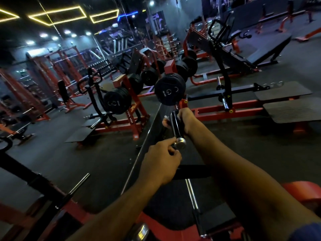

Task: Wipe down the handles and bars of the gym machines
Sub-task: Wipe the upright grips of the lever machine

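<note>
While both bare forearms reach up from the bottom of the frame, the 2 hands meet on 1 black handle (176, 125) just right of centre. This handle stands nearly upright, tilted slightly, with a shiny metal end cap (180, 143) at its lower end and its upper end running toward a red bracket (183, 104) below a black weight plate (169, 90).

Gripping the upper half of the handle, the right hand (185, 120) has its fingers curled round the black grip from the right side, so the handle sits inside that fist. Something pale, perhaps a cloth (165, 119), shows at the handle's left edge by those fingers; what it is cannot be told in the dim light.

Lower and to the left, the left hand (160, 162) has its fingers bent, and its fingertips touch the metal end cap; whether they pinch it or only rest against it is unclear. So the handle lies between the 2 hands, above the left and within the right.

Across the upper half of the frame stand red machine frames (125, 101) loaded with more black plates, on a dark floor (60, 160). Yellow light strips (57, 14) glow at upper left.
</note>
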The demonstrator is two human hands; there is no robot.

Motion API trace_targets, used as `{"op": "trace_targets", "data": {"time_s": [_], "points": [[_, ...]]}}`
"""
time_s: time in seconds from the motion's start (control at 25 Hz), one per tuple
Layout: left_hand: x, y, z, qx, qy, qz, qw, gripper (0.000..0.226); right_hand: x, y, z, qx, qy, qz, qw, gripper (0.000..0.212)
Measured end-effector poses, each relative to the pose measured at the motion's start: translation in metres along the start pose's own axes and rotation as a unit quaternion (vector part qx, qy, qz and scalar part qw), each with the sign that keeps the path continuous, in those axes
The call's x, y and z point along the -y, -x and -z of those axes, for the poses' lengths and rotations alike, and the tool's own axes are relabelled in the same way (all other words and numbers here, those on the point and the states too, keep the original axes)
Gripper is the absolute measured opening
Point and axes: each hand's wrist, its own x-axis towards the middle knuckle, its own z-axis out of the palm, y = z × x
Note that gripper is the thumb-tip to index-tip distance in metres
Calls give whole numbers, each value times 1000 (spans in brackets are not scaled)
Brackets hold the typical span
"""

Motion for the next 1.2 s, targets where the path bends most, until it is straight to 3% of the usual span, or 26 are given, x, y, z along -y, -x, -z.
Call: {"op": "trace_targets", "data": {"time_s": [0.08,0.24,0.4,0.52,0.68,0.84,0.96,1.08,1.2], "points": [[-1,1,1,4,-2,-1,1000,48,-4,1,-2,9,-9,-15,1000,44],[-1,2,3,10,8,-9,1000,45,-21,0,2,60,-32,-79,995,70],[3,3,2,5,31,-17,999,43,-30,25,22,112,20,-68,991,66],[6,1,1,-15,53,-28,998,34,-23,35,15,62,64,-30,996,53],[4,6,1,-30,83,-29,996,19,-6,34,-10,22,35,-5,999,40],[4,5,1,-44,94,-32,994,18,-19,34,-3,-3,59,-26,998,47],[4,6,-1,-67,108,-48,991,13,-31,55,10,35,64,-53,996,59],[6,6,-1,-112,98,-83,985,25,-39,93,24,81,122,-63,987,57],[7,6,-1,-119,91,-68,986,43,-43,108,33,116,196,-55,972,65]]}}
